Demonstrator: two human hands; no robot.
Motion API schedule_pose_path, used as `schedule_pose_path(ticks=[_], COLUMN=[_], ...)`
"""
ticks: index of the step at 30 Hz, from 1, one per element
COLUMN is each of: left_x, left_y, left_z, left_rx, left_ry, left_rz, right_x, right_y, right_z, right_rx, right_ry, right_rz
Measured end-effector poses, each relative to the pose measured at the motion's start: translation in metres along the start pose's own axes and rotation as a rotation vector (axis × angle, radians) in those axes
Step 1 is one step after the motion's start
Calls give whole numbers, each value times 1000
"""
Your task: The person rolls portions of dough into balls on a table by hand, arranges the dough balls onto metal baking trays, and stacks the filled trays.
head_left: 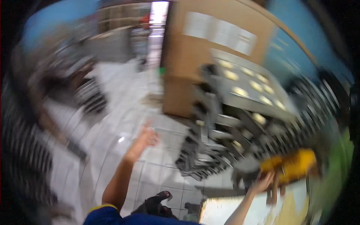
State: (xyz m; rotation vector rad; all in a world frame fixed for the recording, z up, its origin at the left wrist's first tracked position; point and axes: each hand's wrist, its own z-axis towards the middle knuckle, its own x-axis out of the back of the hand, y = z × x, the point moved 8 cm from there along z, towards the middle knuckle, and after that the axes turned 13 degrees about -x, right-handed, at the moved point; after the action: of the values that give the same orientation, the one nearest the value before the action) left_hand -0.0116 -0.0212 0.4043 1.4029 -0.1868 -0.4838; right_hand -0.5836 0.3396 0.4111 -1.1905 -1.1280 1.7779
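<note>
Left hand out, fingers apart, above white tiled floor | right hand near blurred orange-yellow shape, fingers too smeared to tell

Nine dough pieces on top tray, three papers

Glossy floor tiles, centre left; matt paper sheets on a wood-like panel, upper centre; dull metal-looking tray, upper right; smooth tabletop, lower right; cloth sleeve, lower edge.
</note>
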Motion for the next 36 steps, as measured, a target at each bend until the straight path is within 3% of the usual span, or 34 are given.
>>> schedule_pose_path(ticks=[1, 2, 3, 4, 5, 7, 9, 11, 13, 14, 15, 16, 18, 21, 23, 24, 25, 28, 29, 31, 36], left_x=[55, 77, 104, 119, 122, 140, 170, 197, 200, 200, 204, 210, 227, 253, 267, 283, 287, 325, 341, 376, 488], left_y=[-86, -110, -164, -197, -202, -188, -176, -151, -122, -114, -106, -94, -79, -58, -46, -27, 13, 49, 60, 86, 125], left_z=[-60, -148, -236, -321, -397, -530, -654, -748, -815, -836, -856, -875, -896, -961, -1019, -1044, -1052, -1115, -1129, -1133, -1106], left_rx=[157, 240, 469, 592, 716, 899, 915, 835, 736, 724, 674, 615, 573, 531, 477, 408, 455, 482, 505, 334, 222], left_ry=[103, 182, 295, 276, 322, 519, 775, 1087, 1352, 1381, 1455, 1534, 1595, 1702, 1773, 1801, 1889, 1972, 1956, 2028, 1946], left_rz=[7, 75, 117, 137, 144, 220, 322, 344, 236, 220, 173, 128, 101, 174, 265, 388, 304, 384, 404, 342, 348], right_x=[34, 59, 75, 87, 68, 82, -62, -172, -241, -272, -303, -339, -407, -497, -529, -521, -507, -448, -430, -410, -452], right_y=[83, 166, 230, 291, 293, 430, 319, 257, 219, 203, 210, 197, 190, 207, 209, 180, 151, 126, 119, 107, 109], right_z=[-35, -79, -129, -182, -258, -354, -477, -573, -637, -665, -689, -717, -772, -886, -965, -1002, -1040, -1160, -1192, -1246, -1372], right_rx=[-162, -337, -431, -484, -450, -878, -919, -771, -722, -627, -375, -153, -227, -119, -229, -501, -662, -1169, -1196, -1202, -1352], right_ry=[29, -20, -187, -377, -594, -639, -1258, -1778, -2149, -2294, -2454, -2500, -2524, -2499, -2322, -2219, -2206, -2308, -2423, -2628, -2681], right_rz=[-75, -188, -393, -606, -594, -578, -547, -445, -389, -453, -432, -351, -537, -342, -435, -439, -357, -370, -430, -501, -475])
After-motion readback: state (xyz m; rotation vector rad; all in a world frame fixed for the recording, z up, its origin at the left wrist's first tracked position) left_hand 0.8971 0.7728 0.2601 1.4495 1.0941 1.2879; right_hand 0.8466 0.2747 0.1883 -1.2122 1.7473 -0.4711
